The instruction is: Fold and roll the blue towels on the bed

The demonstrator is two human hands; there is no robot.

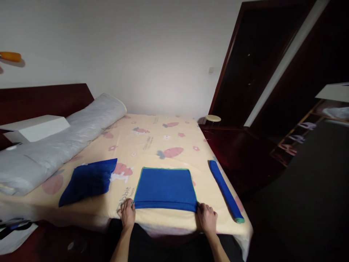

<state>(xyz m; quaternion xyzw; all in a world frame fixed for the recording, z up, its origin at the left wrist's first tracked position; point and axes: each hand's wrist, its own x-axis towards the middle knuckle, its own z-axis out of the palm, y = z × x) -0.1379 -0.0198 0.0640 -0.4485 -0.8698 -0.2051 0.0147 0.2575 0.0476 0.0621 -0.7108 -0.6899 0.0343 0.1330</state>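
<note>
A blue cloth with green edging (166, 185) lies flat on the patterned bedsheet (152, 145), its near edge turned over in a narrow strip. At its near left corner, my left hand (128, 214) is closed, pinching the cloth. My right hand (207, 217) pinches the near right corner, fingers curled. To the right lies a long, narrow rolled blue cloth (226, 191) with a green end. A crumpled, loosely folded blue cloth (88, 182) rests on the left; neither hand touches it.
A grey bolster-like roll (62, 138) and a white box (40, 127) lie along the headboard (49, 96). Beyond the bed's right side are a round stool (213, 118) and a rack (305, 123) holding slippers. My legs are against the bed's near edge.
</note>
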